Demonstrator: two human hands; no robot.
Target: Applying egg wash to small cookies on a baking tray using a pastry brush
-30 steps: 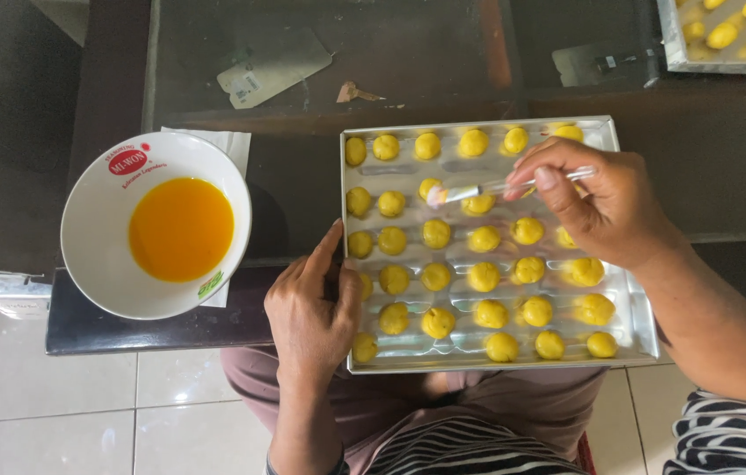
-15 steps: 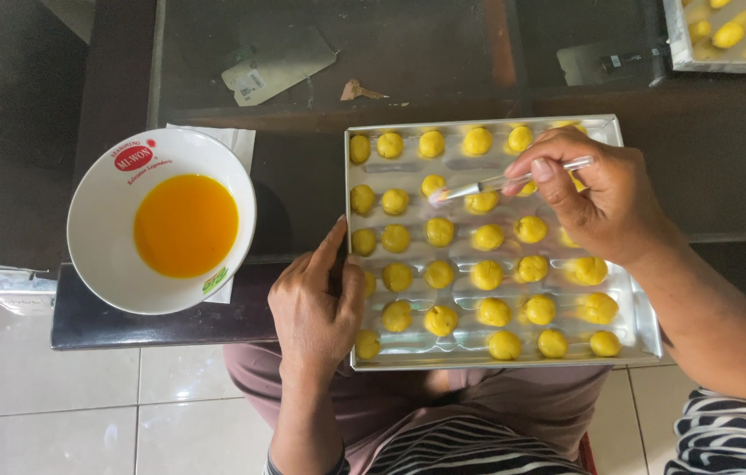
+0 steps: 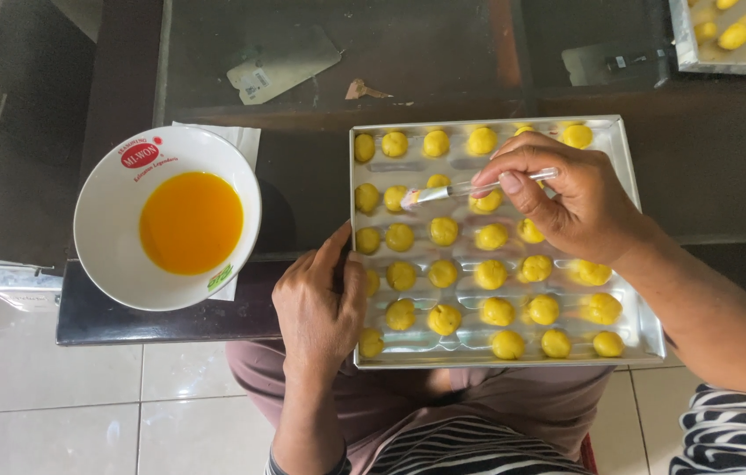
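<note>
With the rectangular metal tray (image 3: 636,308) of yellow dough balls (image 3: 443,231) overhanging the desk's near edge, steadied only by the left hand's (image 3: 320,303) fingers, the right hand's (image 3: 579,207) fingers pinching the small clear-handled brush (image 3: 465,188) risked tipping it.

Two metal trays: near tray (image 3: 636,310), and far tray (image 3: 679,40) at the top right corner, cut by the frame. About thirty yellow dough balls (image 3: 491,274) countable on the near tray, in six rows, a few more probably hidden under the hands. Five more balls (image 3: 733,35) visible on the far tray. One white bowl (image 3: 105,211), with one pool of orange liquid (image 3: 190,222). One brush (image 3: 443,192). One white napkin (image 3: 236,139). Two paper scraps (image 3: 283,63). Two hands: left hand (image 3: 320,303), right hand (image 3: 571,207).
</note>
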